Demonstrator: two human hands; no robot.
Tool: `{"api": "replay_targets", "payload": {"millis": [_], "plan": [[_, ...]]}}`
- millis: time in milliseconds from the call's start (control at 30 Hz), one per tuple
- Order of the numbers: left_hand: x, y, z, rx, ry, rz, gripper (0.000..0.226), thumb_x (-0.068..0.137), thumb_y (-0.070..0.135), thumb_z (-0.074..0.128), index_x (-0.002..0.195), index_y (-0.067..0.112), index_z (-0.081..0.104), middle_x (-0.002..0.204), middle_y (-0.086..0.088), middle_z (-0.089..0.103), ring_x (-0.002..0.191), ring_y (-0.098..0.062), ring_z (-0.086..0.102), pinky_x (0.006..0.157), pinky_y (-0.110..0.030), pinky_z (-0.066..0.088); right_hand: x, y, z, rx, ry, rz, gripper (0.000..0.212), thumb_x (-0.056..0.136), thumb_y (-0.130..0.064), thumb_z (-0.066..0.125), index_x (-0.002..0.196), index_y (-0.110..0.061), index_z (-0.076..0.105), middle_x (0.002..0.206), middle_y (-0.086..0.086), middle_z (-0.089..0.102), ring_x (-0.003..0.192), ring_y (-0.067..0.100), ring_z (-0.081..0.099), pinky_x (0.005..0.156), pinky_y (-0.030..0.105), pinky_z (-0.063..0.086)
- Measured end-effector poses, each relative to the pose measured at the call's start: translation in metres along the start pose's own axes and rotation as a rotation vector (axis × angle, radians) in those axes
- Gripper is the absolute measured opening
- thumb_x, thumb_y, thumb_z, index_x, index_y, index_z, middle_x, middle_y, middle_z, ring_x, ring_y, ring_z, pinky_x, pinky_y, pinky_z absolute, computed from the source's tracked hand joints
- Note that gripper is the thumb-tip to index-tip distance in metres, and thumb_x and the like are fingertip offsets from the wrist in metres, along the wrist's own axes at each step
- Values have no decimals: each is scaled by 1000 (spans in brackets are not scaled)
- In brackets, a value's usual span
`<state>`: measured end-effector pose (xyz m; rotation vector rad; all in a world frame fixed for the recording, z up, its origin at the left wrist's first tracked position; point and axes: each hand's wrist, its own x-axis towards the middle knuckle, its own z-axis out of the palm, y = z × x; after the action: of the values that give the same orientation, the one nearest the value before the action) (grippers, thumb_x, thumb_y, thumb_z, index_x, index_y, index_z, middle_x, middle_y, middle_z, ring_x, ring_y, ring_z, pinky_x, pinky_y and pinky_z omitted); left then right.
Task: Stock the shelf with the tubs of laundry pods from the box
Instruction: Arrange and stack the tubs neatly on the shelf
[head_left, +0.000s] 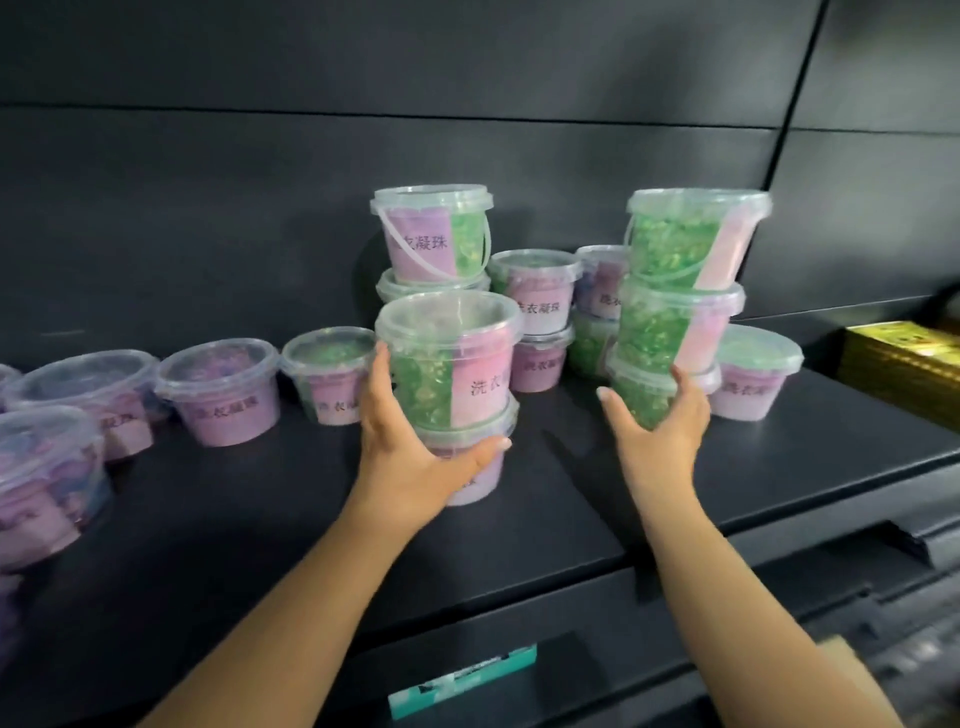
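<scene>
**Reader:** Dark shelving is filling the view, is it? Where are the tubs?

**Describer:** Yes. On the black shelf (571, 499), your left hand (415, 452) is gripping a two-tub stack (452, 389), thumb curled across the lower tub. Your right hand (657, 436) is cupping the bottom of a three-tub stack (680, 306), fingers spread around it, not fully closing.

**Reader:** What might be going wrong?

**Describer:** The top tub (696, 234) is tilting toward the right. I judge that nudging the base could be tipping it off, knocking the neighbouring stacks (540, 317) behind.

**Reader:** What can't you make out?

**Describer:** The box isn't showing. More tubs (47, 457) at the left are running out of frame and blurring. A gold package (904, 364) at the right is being cut off. The teal shelf tag (462, 680) is unreadable.
</scene>
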<state>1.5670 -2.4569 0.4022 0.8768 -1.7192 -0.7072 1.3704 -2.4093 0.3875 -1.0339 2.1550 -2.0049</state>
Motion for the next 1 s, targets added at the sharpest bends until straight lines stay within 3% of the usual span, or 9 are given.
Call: {"api": "replay_targets", "payload": {"millis": [67,200,400,533,633,700,767,900,1000], "plan": [[2,-3,6,2,17,1,121,52,24,88,126,47,-5,149,1,13,139,-13,17,113,-30,21,24,12,-9,-48,54,134,96,71,-28,78,145,-8,20,150,13,23,140,24,18,115,35,16],[4,-14,2,28,75,41,119,56,19,86,136,40,1,150,-8,22,139,-19,25,113,-41,27,58,30,-7,28,-38,187,112,66,-20,83,147,-10,7,149,7,21,138,18,22,113,30,20],[-4,-22,-2,66,243,6,108,61,14,83,145,15,15,146,-15,23,136,-24,27,112,-41,26,61,46,-23,122,-109,159,85,67,-12,81,135,-19,29,130,3,47,116,20,48,100,33,42],[-11,-16,-2,250,424,457,75,74,26,68,134,10,26,135,-16,30,127,-34,32,108,-47,31,43,41,-26,83,-150,114,69,68,-9,80,119,-25,36,115,1,52,105,20,53,91,33,46],[-24,4,20,170,198,698,61,80,35,62,129,16,29,126,-12,35,121,-30,38,111,-29,29,36,40,-34,110,-219,118,64,72,-7,76,124,-18,41,111,6,55,98,20,57,82,28,48],[-25,22,41,68,-47,528,64,78,53,57,130,27,32,131,1,34,125,-18,37,109,-21,28,35,40,-42,201,-288,156,47,76,-9,73,114,-24,51,104,6,59,90,16,58,79,25,47],[-11,34,62,-10,-217,231,79,69,56,65,135,35,26,134,13,28,128,-8,32,107,-21,28,38,39,-50,283,-333,210,36,79,-14,70,106,-31,54,109,4,57,96,14,56,89,30,45],[34,46,107,-78,-246,-120,103,68,35,76,146,22,8,152,-2,19,138,-13,23,108,-25,21,55,40,-63,297,-425,269,70,84,-20,66,143,-23,28,146,-2,33,130,12,37,107,30,32],[50,49,138,-82,-251,-232,113,69,29,77,146,21,-4,154,-4,13,139,-16,22,110,-29,21,67,35,-67,316,-750,241,52,85,-19,63,132,-27,43,128,-16,54,113,-8,52,91,17,40]]}}
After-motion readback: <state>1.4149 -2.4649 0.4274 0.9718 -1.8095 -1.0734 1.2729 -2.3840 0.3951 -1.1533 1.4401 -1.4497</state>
